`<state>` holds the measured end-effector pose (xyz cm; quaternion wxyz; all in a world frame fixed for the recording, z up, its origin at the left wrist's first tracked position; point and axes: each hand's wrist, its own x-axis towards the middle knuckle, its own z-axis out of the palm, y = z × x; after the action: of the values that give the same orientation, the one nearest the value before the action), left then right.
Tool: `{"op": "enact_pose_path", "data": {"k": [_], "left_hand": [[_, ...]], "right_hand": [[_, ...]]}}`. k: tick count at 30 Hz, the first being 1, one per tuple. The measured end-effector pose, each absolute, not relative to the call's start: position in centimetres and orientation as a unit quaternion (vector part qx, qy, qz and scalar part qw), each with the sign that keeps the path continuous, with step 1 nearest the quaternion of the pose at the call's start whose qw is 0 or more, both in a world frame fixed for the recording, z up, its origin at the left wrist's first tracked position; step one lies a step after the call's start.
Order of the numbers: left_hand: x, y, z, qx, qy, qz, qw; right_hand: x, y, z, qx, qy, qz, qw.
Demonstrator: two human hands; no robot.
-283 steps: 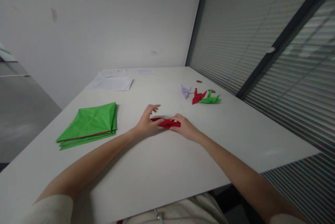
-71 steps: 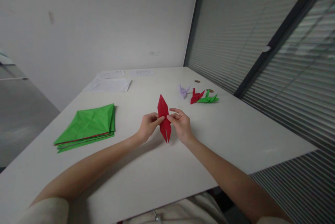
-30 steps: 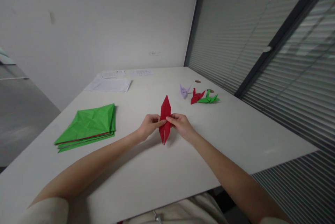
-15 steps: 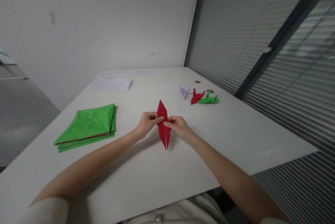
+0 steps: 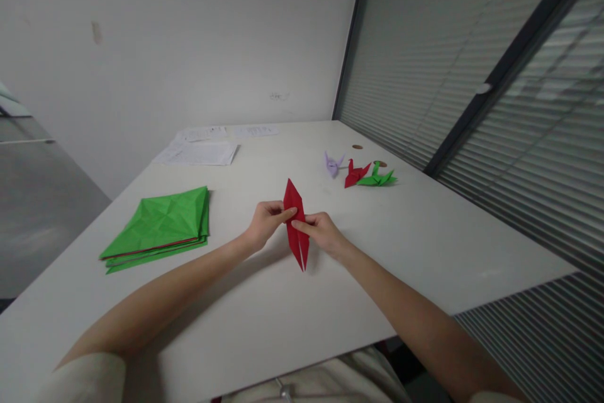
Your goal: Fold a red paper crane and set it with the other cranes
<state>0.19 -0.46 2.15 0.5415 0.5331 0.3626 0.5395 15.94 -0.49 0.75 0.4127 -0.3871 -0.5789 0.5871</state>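
A red sheet of origami paper (image 5: pixel 295 241), folded into a long narrow diamond with a split lower tip, is held above the white table (image 5: pixel 264 321). My left hand (image 5: pixel 268 222) pinches its left edge, thumb on the front face and fingers behind. From the right, my right hand (image 5: pixel 321 230) grips it slightly lower, its thumb lying across the front near the top of the split. Both hands are closed on the paper, and the fingers behind it are partly hidden.
A stack of creased green paper squares (image 5: pixel 163 222) lies at the left. Beyond my right hand stand a purple paper crane (image 5: pixel 333 166), a red crane (image 5: pixel 355 174) and a green crane (image 5: pixel 377 176). White printed sheets (image 5: pixel 201 153) lie at the back left. Window blinds (image 5: pixel 406 63) border the right side.
My right hand has shifted slightly down, its thumb now a little lower and further left on the red paper. The left hand's pinch looks the same.
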Motion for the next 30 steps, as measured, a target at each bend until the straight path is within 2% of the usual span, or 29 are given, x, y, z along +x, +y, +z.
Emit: {"op": "enact_pose_path", "data": {"k": [20, 25, 30], "left_hand": [[0.1, -0.2, 2.1, 0.513, 0.359, 0.535, 0.567], [-0.9, 0.7, 1.8, 0.497, 0.372, 0.566, 0.542], [-1.4, 1.5, 1.4, 0.513, 0.387, 0.570, 0.512]], "right_hand": [[15.6, -0.6, 0.5, -0.406, -0.584, 0.596, 0.372], [16.2, -0.2, 0.7, -0.393, -0.596, 0.599, 0.361], [18.3, 1.5, 1.5, -0.457, -0.603, 0.545, 0.361]]}}
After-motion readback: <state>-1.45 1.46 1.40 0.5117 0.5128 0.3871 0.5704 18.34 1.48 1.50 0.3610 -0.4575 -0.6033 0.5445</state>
